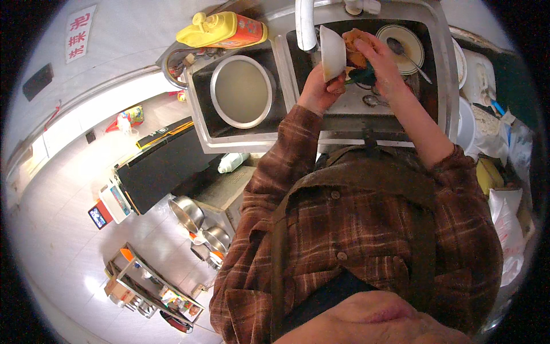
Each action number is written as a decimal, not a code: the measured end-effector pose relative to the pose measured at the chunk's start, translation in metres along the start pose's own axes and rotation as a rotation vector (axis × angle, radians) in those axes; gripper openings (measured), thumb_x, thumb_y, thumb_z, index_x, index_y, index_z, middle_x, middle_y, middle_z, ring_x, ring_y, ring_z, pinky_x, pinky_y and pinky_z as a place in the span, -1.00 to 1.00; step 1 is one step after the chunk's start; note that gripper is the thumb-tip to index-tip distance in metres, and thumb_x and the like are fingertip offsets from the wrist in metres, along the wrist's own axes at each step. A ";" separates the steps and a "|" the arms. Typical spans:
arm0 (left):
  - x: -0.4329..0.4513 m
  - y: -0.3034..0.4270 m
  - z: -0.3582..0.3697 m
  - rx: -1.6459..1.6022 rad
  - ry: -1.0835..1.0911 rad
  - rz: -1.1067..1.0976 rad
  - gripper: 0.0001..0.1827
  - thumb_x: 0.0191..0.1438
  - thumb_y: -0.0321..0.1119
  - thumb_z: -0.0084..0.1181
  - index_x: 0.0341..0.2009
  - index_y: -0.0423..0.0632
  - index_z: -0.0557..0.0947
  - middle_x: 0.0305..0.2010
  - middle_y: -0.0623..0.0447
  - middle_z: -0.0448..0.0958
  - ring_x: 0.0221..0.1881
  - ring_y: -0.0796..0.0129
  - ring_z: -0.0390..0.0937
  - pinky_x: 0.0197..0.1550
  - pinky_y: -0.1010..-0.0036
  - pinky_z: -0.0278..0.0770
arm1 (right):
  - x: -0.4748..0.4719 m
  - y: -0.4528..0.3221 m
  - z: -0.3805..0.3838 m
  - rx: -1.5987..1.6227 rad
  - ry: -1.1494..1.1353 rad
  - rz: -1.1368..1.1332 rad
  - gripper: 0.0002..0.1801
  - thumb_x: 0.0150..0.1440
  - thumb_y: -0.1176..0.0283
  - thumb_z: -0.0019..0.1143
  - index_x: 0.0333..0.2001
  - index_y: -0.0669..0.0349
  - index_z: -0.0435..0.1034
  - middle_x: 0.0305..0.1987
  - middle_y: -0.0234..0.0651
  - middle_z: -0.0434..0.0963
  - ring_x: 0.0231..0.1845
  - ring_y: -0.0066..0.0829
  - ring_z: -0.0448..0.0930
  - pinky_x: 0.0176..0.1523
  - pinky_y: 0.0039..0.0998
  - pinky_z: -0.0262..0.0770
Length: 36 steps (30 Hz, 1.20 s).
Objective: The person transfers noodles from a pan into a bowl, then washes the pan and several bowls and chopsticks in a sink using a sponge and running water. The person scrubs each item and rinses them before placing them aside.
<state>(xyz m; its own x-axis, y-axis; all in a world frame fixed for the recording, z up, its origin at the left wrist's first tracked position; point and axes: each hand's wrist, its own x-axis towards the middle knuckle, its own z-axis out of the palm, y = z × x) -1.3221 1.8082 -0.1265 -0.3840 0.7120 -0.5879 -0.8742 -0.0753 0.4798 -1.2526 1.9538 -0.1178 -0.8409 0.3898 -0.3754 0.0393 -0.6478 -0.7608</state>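
A white bowl (333, 52), tipped on its side, is held by its lower rim in my left hand (320, 90). My right hand (378, 56) grips a brownish-orange scrubbing cloth or sponge (356, 48) beside the bowl. Both hands are over the right basin (343, 122) of a steel sink. A plate (406, 36) with murky liquid lies in that basin, and a metal spoon (410, 60) rests across it. Another spoon (373, 100) lies on the basin floor below my hands. The white faucet spout (305, 26) hangs just left of the bowl.
A round metal pot (242, 92) of cloudy liquid stands in the left basin. Behind it, a yellow pump-top detergent jug (223, 31) sits on the ledge. White containers (465, 122) crowd the sink's right side. Metal bowls (186, 213) stand lower left.
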 end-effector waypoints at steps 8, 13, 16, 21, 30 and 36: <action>0.008 0.001 -0.007 -0.187 0.062 0.015 -0.81 0.10 -0.33 -0.19 -0.24 -0.11 0.42 -0.57 0.10 0.35 -0.74 0.57 0.18 -0.76 0.75 0.12 | -0.018 0.011 -0.005 -0.241 -0.169 0.006 -0.60 0.06 0.33 0.01 -0.03 0.26 0.23 -0.11 -0.38 0.38 -0.10 -0.63 0.38 -0.01 -0.60 0.29; 0.006 0.001 -0.006 -0.316 -0.047 -0.010 -0.78 0.09 -0.35 -0.20 -0.18 -0.13 0.39 -0.53 0.10 0.37 -0.75 0.57 0.17 -0.74 0.73 0.16 | -0.023 0.000 -0.007 -0.337 -0.066 -0.222 -0.61 0.01 0.27 0.07 -0.10 0.18 0.27 -0.13 -0.33 0.41 -0.08 -0.51 0.41 0.01 -0.51 0.31; 0.009 -0.004 -0.006 -0.524 -0.471 0.011 -0.72 0.12 -0.27 -0.20 -0.10 -0.11 0.38 -0.34 0.03 0.43 -0.56 0.47 0.37 -0.50 0.62 0.41 | -0.028 -0.012 0.009 -0.753 -0.196 -0.694 -0.59 -0.07 0.31 0.11 -0.10 0.13 0.29 -0.09 -0.36 0.42 -0.01 -0.44 0.39 0.05 -0.48 0.31; 0.000 -0.035 -0.014 -0.534 -0.171 0.069 -0.54 0.15 -0.03 -0.26 0.08 0.04 0.27 0.06 0.03 0.29 0.10 0.26 0.25 0.10 0.31 0.28 | -0.022 0.013 0.015 -1.264 -0.426 -1.355 -0.59 -0.18 0.40 0.07 -0.14 0.02 0.35 0.00 -0.47 0.40 0.07 -0.40 0.34 0.07 -0.41 0.34; -0.009 -0.011 -0.010 -0.421 -0.117 0.005 -0.75 0.12 -0.15 -0.19 -0.16 0.03 0.37 -0.34 0.13 0.39 -0.44 0.50 0.33 -0.38 0.59 0.34 | 0.010 -0.002 0.030 -1.235 -0.312 -1.280 -0.65 -0.14 0.30 0.05 -0.19 0.01 0.35 -0.04 -0.48 0.41 -0.02 -0.38 0.41 -0.23 -0.44 0.48; -0.013 -0.014 0.002 -0.378 -0.082 -0.149 -0.94 0.08 -0.35 -0.19 -0.42 0.02 0.34 -0.62 0.19 0.23 -0.73 0.60 0.01 -0.65 0.67 -0.04 | 0.041 -0.023 0.026 -1.052 -0.172 -0.800 -0.64 -0.03 0.37 -0.01 -0.11 0.17 0.31 -0.01 -0.37 0.38 0.01 -0.26 0.38 -0.03 -0.35 0.36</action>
<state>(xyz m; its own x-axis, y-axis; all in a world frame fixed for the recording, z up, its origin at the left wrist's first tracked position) -1.3047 1.8020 -0.1242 -0.2337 0.7864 -0.5718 -0.9718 -0.2078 0.1113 -1.3022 1.9679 -0.1014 -0.8816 0.2860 0.3756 -0.1641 0.5604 -0.8118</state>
